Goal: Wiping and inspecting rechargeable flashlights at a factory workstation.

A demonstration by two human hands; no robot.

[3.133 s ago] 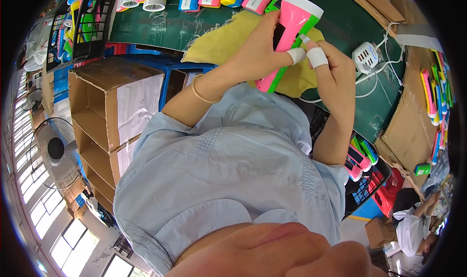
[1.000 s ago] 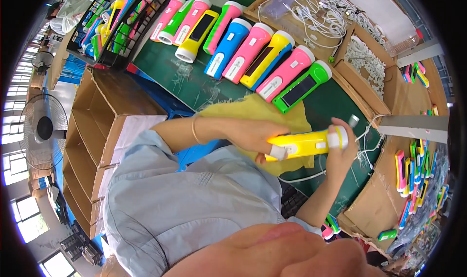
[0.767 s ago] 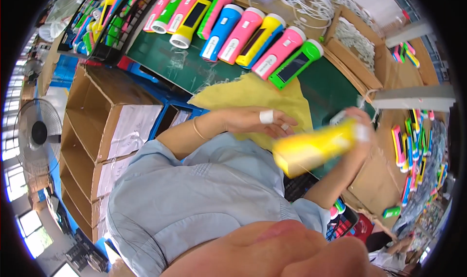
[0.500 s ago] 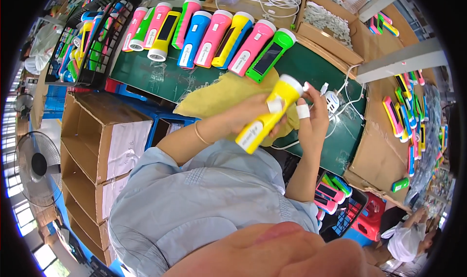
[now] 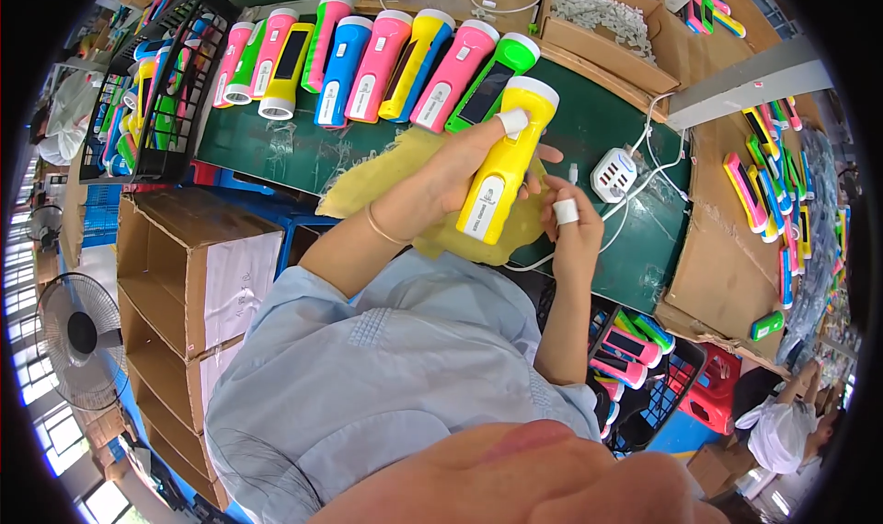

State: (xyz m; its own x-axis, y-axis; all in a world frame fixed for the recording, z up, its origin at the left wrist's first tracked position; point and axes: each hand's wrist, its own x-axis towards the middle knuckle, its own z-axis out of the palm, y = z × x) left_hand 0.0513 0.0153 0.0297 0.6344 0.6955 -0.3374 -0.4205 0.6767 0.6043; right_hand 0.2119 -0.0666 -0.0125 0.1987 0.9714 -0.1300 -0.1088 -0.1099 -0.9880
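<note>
My left hand is wrapped round a yellow flashlight with a white head rim and a white label panel. Its white-taped thumb presses on the upper body. The flashlight tilts with its head up and to the right. Just right of it is my right hand, fingers curled together and white tape on the thumb; what they hold, if anything, is hidden. A white cable plug shows just beyond those fingers. Under the flashlight lies a yellow cloth on the green tabletop.
Several colourful flashlights stand in a row at the back. A white charging hub with cables sits at right, near a grey post. Black crates of flashlights stand at far left and lower right. Cardboard shelves are at left.
The flashlight has turned more upright, its label facing up more. My right hand has dropped from beside its head to lower beside its body, fingers now curled. The plug lies closer to that hand.
</note>
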